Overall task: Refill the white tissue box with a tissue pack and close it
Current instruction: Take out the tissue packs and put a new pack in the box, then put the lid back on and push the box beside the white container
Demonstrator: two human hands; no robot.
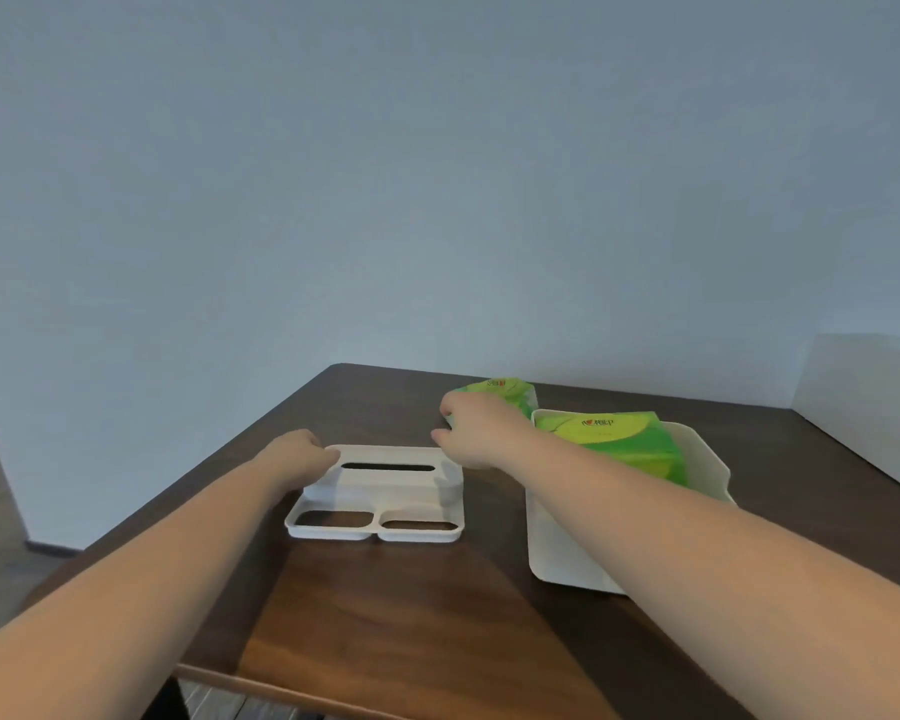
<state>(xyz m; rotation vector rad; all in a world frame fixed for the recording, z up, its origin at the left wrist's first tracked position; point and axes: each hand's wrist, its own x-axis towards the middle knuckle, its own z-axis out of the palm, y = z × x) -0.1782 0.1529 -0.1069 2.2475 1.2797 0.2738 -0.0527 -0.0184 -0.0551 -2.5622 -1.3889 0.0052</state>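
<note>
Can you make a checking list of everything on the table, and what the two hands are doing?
Surface: dark brown wooden table, bare at the front.
Job's things: white plastic tissue box with a slot on top and two front compartments; green tissue pack in a white plastic bin; second green tissue pack on the table behind the right hand.
Clutter: nothing seen.
Grippers: left hand touches the box's left end; right hand is at its right end, fingers curled. Whether either has a firm grip cannot be told.
Cables: nothing seen.
Surroundings: plain pale wall; white panel at the right.
</note>
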